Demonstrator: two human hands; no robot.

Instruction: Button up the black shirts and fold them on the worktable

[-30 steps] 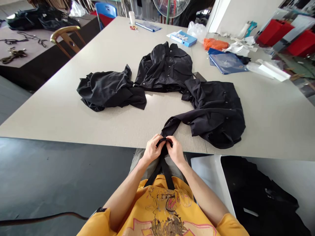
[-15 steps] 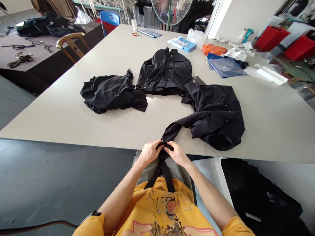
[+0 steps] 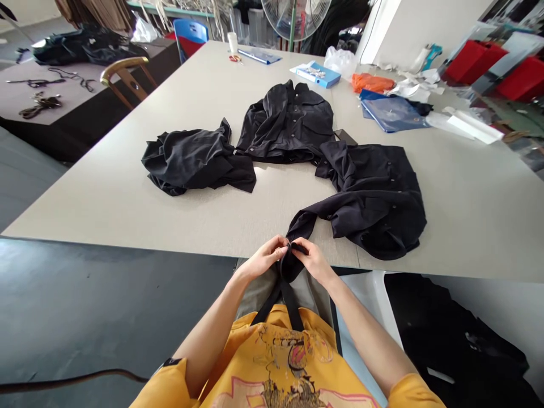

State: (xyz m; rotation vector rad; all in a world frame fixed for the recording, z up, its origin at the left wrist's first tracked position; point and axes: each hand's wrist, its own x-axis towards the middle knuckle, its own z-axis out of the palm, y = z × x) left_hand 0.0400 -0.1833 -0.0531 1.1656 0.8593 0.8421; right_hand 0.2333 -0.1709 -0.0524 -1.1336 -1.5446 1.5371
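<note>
A dark jacket (image 3: 378, 192) lies on the right part of the table, one sleeve stretched toward me and over the near edge. At that sleeve's end, my left hand (image 3: 271, 255) pinches the cuff from the left. My right hand (image 3: 312, 259) grips the same cuff from the right, its fingertips close to the other hand's. Beyond them, a second black jacket (image 3: 293, 124) with a buttoned front lies at the table's middle. To its left is a crumpled black garment (image 3: 198, 158).
The pale table (image 3: 204, 226) also bears a blue box (image 3: 318, 75), blue folders (image 3: 393, 113), an orange bag (image 3: 372, 83), scissors (image 3: 236, 59) and a white cup (image 3: 232, 43). Black cloth (image 3: 450, 334) lies below the edge at right. A wooden chair (image 3: 127, 79) stands at left.
Both hands have shifted slightly up and right with the cuff, and its opening is turned differently between the fingers. The view has moved a little; the other garments lie as before.
</note>
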